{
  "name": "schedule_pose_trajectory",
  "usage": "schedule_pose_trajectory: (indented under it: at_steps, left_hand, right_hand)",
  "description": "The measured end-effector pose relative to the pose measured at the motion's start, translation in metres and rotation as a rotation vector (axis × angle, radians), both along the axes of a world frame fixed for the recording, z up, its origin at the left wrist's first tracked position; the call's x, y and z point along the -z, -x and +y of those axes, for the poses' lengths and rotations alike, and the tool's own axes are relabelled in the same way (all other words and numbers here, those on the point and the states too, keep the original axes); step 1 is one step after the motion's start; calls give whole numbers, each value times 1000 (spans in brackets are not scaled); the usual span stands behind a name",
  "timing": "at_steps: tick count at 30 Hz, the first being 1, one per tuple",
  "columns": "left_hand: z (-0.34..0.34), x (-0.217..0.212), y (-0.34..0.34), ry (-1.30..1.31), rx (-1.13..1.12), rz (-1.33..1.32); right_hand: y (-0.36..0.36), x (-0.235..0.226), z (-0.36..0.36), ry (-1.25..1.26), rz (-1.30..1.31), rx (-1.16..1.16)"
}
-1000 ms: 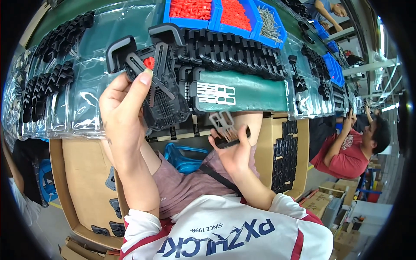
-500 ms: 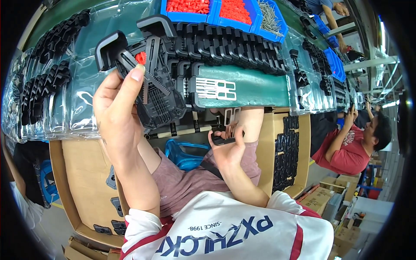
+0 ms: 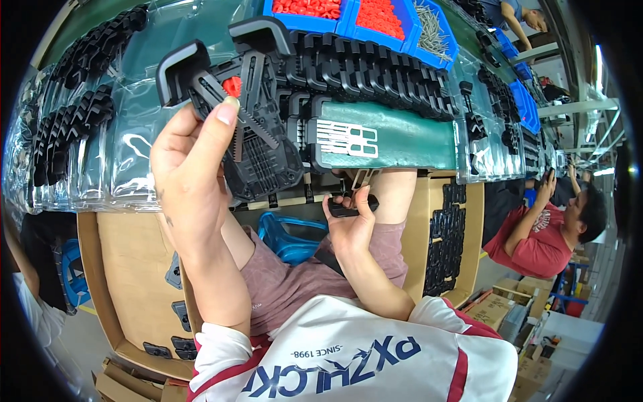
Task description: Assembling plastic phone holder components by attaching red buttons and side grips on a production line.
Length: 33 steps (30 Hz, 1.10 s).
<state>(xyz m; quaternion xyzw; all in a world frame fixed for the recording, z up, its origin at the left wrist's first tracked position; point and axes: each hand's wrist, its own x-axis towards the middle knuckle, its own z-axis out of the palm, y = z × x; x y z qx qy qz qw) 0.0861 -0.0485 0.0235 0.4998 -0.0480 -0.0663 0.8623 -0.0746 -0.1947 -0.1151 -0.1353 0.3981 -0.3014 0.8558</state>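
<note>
My left hand is closed on a black plastic holder with two toothed arms ending in hooked jaws. Its thumb tip lies just below a small red plastic piece between those arms. Lower and to the right, my right hand has its fingers curled around a small black plastic part. A slotted metal plate shows just above that hand; whether the fingers grip it is hidden. Several more slotted metal plates lie on the green work surface, beyond my right hand.
Blue bins hold red pieces and metal pins at the back. A row of black holders stands before them. Cardboard boxes with black parts flank my legs. Another person works at the right.
The bench and the held holder sit slightly farther right in the picture. My right thumb and fingers have drawn closer around the black part. My left hand keeps its hold.
</note>
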Motion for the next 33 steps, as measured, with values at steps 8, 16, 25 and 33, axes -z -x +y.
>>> schedule_pose_trajectory:
  at_steps: [8,16,25,33]
  left_hand:
    - [0,3,0,-10,1,1]
    - [-1,1,-4,-9,21,30]
    - [-2,-2,0,-73,3,35]
    - [-4,-1,4,-25,20,63]
  right_hand:
    - [1,-3,-5,-62,42,-11]
    - [2,-25,-3,-12,84,-37]
    - [36,-102,-7,443,-51,-96]
    - [-43,-155,-18,822,-453,-119]
